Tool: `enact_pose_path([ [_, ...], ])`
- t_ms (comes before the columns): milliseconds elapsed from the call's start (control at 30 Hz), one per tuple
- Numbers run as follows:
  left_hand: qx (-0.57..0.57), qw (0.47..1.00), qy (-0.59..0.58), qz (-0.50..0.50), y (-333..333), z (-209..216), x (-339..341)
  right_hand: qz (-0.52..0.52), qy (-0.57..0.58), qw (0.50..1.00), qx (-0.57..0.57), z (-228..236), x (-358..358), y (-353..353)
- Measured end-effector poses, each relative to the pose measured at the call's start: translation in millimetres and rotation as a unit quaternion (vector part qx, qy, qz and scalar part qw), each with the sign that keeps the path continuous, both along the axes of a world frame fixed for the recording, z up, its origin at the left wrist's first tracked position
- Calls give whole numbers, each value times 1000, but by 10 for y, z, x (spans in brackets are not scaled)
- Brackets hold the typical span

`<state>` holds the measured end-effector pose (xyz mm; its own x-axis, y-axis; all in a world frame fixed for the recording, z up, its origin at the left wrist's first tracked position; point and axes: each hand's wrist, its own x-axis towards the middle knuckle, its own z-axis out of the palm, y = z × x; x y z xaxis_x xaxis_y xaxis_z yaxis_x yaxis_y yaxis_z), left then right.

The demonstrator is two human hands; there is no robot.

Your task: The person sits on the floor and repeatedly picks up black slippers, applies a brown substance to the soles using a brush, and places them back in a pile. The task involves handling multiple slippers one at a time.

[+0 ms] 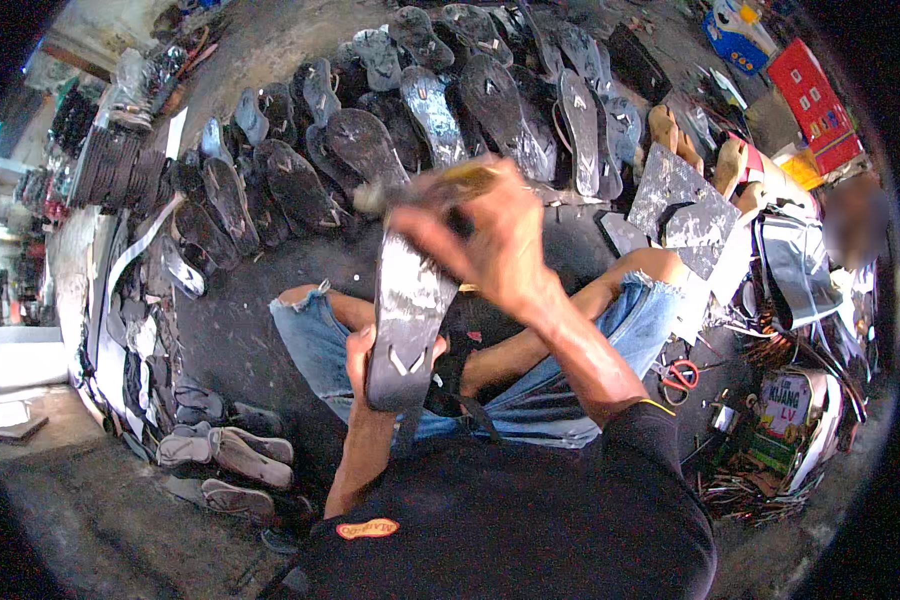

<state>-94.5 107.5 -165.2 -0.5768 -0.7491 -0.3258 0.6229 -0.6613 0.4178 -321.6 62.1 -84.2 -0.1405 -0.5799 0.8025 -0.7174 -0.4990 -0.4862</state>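
Sole (410,300) in mid-frame could slip if the left hand (360,358) holding it loosens. The right hand (505,235) grips a blurry tool (375,198).

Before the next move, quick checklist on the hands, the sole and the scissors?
1. Left hand gripping the sandal sole: ok, around its near end.
2. Right hand hold: cannot tell, too blurred.
3. Sole's far end in clear view: not ok, the right hand and a blurred thing cover it.
4. Sole face evenly dark: not ok, whitish patches show; glare or coating, cannot tell.
5. Red-handled scissors clear of both hands: ok, lying beside the right leg.
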Motion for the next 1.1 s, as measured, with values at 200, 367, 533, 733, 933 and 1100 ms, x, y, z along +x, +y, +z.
enact_pose_path([
  [200, 81, 985, -82, 125, 4, 273, -111, 69, -82, 993, 49, -250, 252, 615],
  [367, -182, 973, -131, -50, -24, -56, 173, -59, -251, 962, 90, 44, -284, 264],
  [533, -129, 987, 38, -90, -14, -152, 87, -128, -144, 973, 129, 87, -586, 252],
  [733, -35, 988, 144, -40, -93, 81, -136, 101, -125, 973, 166, -93, 102, 875],
  [933, -128, 967, -220, -10, -229, 50, -287, 12, -145, 965, 220, -126, -117, 550],
  [1100, -423, 817, -383, 77, -160, 404, -563, 86, -53, 988, 120, 84, 408, 1019],
])
